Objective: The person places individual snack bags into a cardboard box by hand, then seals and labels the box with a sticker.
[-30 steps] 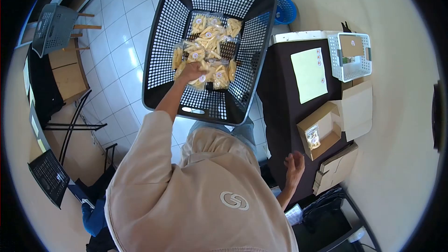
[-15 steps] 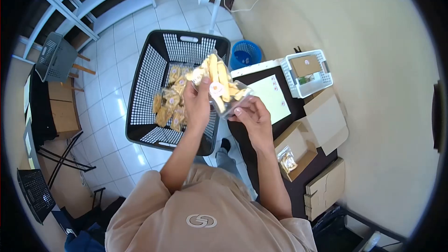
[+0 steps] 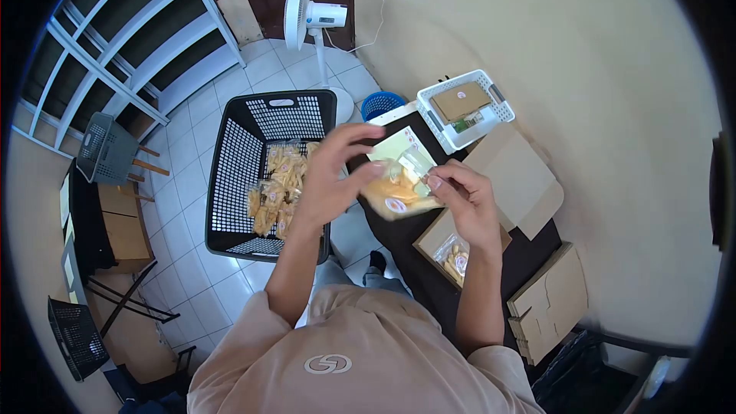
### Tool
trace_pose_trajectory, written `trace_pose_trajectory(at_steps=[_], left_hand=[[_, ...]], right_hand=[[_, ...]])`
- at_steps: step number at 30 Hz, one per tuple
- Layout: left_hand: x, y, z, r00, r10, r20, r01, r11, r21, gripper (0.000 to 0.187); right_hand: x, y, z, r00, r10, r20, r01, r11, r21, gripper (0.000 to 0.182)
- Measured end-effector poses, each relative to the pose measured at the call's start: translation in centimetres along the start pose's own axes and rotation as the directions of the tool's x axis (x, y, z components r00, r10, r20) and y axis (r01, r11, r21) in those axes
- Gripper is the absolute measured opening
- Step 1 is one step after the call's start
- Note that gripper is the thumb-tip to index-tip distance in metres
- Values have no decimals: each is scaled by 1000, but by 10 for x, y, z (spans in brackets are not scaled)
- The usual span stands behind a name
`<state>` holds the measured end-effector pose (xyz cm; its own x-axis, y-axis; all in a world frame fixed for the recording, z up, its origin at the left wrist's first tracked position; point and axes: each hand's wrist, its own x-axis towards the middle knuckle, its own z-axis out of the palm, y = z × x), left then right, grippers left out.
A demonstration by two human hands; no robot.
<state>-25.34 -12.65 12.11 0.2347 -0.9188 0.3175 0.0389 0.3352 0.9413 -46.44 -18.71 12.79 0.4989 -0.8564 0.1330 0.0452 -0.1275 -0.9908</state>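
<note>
A clear plastic bag of yellowish snack sticks (image 3: 397, 190), with a round sticker on it, hangs over the near part of the dark table. My right hand (image 3: 469, 195) pinches the bag's upper corner. Just left of the bag, my left hand (image 3: 331, 176) has its fingers spread and seems apart from the bag, though motion blurs the edges. Below and right, an open cardboard box (image 3: 498, 236) holds another snack bag (image 3: 454, 257). Several similar bags (image 3: 282, 184) lie in the black laundry-style basket (image 3: 230, 161) to the left.
Behind the held bag lies a pale sheet with stickers (image 3: 383, 149). A white basket (image 3: 500, 110) with a cardboard piece stands at the table's back. Flat cardboard boxes (image 3: 553, 299) are stacked at right. A blue bin (image 3: 382, 103) and white fan (image 3: 320, 54) stand beyond.
The snack bag has moved from above the black basket rightward over the table. My left hand has let go of it, while my right hand still holds it. The view has shifted.
</note>
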Motion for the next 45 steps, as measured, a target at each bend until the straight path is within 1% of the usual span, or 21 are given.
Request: trace_pose_trajectory(at_steps=[1,3,5,6,9,12,16,20,22,23,25,27,29,33,36,37,39,40,41,43,45], left_hand=[[5,0,15,996,15,85,-14,1000,-5,32],[5,-3,32,955,-147,256,160,987,-29,19],[8,-9,50,966,-202,161,199,979,32,9],[8,-6,55,963,-206,175,207,978,14,6],[6,-14,71,973,-190,134,207,970,-125,14],[3,-21,83,985,-166,39,169,982,-87,19],[-2,-23,89,980,-198,20,199,978,-62,24],[-9,-26,96,977,-129,-167,143,987,75,27],[-11,-32,92,957,-29,-287,79,983,163,29],[-12,-32,92,956,-27,-293,79,983,168,29],[-16,-27,95,921,-31,-388,78,991,105,28],[-17,-27,97,924,-33,-380,67,995,77,28],[-16,-25,99,905,-86,-416,85,996,-20,28],[-15,-36,99,893,-114,-436,94,993,-67,26],[-13,-40,104,879,-90,-469,85,996,-31,26],[-12,-40,104,884,-23,-467,52,997,50,26],[-12,-39,108,887,41,-459,24,991,134,25],[-13,-37,112,892,60,-448,34,980,198,25],[-14,-37,117,898,77,-434,44,964,261,25],[-16,-44,123,905,106,-412,16,959,282,24],[-16,-45,125,905,121,-407,6,954,298,23]], right_hand=[[-3,-5,-5,999,-5,37,6,1000,-17,9],[-10,-11,-14,1000,-7,15,7,1000,20,8],[-18,-13,-24,1000,14,-24,-14,1000,-16,9],[-20,-11,-28,997,53,-54,-52,999,3,11],[-24,-9,-35,996,39,-77,-35,998,48,13],[-28,-3,-40,994,51,-98,-39,992,117,14],[-31,4,-39,989,94,-113,-67,972,226,15],[-30,13,-37,986,76,-150,-17,932,362,14],[-34,7,-30,967,146,-210,-28,877,480,11],[-38,8,-30,968,146,-203,-30,875,484,11],[-46,12,-29,997,37,-62,-24,977,211,9],[-50,18,-28,998,60,-32,-51,974,222,8],[-51,23,-31,996,60,-65,-44,974,223,6],[-50,22,-32,991,48,-121,-11,957,289,5],[-49,33,-39,987,107,-123,-57,932,358,9],[-48,32,-38,987,108,-122,-57,931,361,9],[-47,25,-32,959,90,-269,7,942,337,25],[-48,23,-31,966,42,-256,33,958,284,40],[-47,27,-28,964,48,-261,31,957,288,40],[-45,35,-22,989,-35,-145,54,990,133,44],[-46,34,-18,988,-16,-155,40,987,155,43]])
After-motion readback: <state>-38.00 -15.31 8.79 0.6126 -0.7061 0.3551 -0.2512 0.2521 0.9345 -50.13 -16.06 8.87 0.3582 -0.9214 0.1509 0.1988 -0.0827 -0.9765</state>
